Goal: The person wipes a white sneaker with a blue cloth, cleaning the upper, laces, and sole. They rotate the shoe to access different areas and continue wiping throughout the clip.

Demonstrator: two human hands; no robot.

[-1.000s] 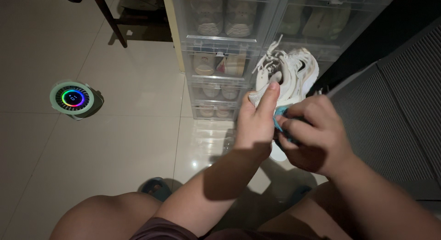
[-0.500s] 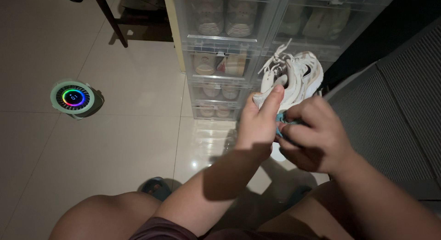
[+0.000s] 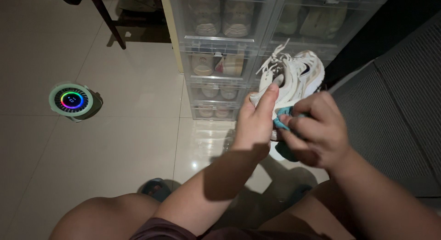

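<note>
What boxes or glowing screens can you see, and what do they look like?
Round gadget: on the floor at the left, pale green rim, dark screen ringed with rainbow light.
Clear shoe boxes: stacked ahead by the wall, see-through plastic, pale shoes inside.
No labels or signs show on the white sneaker that the left hand holds, nor on the teal cloth under the right hand.

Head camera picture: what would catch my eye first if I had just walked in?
Probably the white sneaker, held up at centre right by the left hand while the right hand presses a teal cloth to it. Next, the round gadget with a glowing rainbow ring on the tiled floor at left. Behind stand clear shoe boxes.
</note>
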